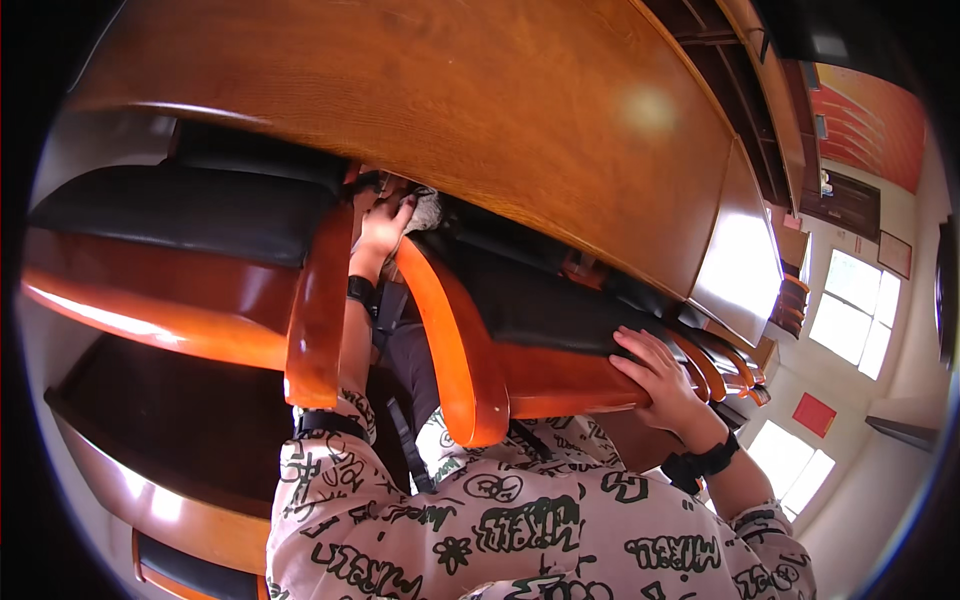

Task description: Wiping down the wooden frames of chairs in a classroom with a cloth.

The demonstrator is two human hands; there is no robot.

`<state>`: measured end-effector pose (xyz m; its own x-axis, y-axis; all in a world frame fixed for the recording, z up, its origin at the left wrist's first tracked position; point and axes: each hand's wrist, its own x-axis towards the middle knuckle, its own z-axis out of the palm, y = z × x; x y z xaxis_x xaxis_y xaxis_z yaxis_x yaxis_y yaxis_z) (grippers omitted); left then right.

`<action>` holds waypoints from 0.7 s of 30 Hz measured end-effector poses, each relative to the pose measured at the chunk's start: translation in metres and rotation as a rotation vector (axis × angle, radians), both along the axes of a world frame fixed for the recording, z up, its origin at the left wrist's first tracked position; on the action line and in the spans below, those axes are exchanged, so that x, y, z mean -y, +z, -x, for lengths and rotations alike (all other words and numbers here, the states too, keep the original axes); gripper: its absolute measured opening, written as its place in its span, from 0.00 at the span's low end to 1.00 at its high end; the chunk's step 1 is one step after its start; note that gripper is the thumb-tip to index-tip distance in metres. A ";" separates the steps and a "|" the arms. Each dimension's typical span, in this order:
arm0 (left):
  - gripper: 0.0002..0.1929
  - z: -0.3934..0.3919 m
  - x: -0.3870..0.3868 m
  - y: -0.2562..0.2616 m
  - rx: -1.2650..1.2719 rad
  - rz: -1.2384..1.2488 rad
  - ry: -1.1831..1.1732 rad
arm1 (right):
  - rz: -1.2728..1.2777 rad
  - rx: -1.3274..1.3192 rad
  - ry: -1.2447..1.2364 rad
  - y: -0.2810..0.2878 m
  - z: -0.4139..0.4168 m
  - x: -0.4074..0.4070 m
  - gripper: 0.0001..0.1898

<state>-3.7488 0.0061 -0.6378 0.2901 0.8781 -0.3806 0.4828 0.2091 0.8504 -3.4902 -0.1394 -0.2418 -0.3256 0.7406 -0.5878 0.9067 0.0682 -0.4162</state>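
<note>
My left hand (384,225) reaches down between two chairs, close to the table edge, with its fingers on a crumpled light grey cloth (425,209). Beside it is the curved orange wooden armrest (439,322) of the chair on the right. My right hand (656,375) rests on the top corner of that chair's back, fingers spread over the black padding (547,311) and thumb side out of clear sight. The other chair (180,217), with black padding and a reddish wooden frame, stands to the left, its armrest (319,322) beside my left forearm.
A large varnished wooden table (420,97) fills the top of the view. More chairs (720,360) stand in a row at the right. Behind the left chair is another dark-topped wooden table (172,427), with a further chair (195,570) beyond it. Windows (859,300) lie at the far right.
</note>
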 end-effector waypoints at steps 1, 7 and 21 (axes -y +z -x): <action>0.18 -0.002 0.004 -0.002 0.082 0.045 0.040 | 0.005 -0.002 0.003 0.000 -0.002 0.001 0.39; 0.12 -0.002 0.018 0.050 0.435 -0.075 0.257 | 0.022 -0.023 0.009 -0.003 -0.004 0.000 0.39; 0.25 0.008 0.015 0.153 0.505 -0.168 0.069 | 0.053 -0.010 0.005 0.002 -0.007 -0.003 0.40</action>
<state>-3.7568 -0.0091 -0.4847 0.3399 0.9384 -0.0614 -0.0053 0.0672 0.9977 -3.4832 -0.1368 -0.2398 -0.3352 0.7068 -0.6229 0.9021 0.0500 -0.4287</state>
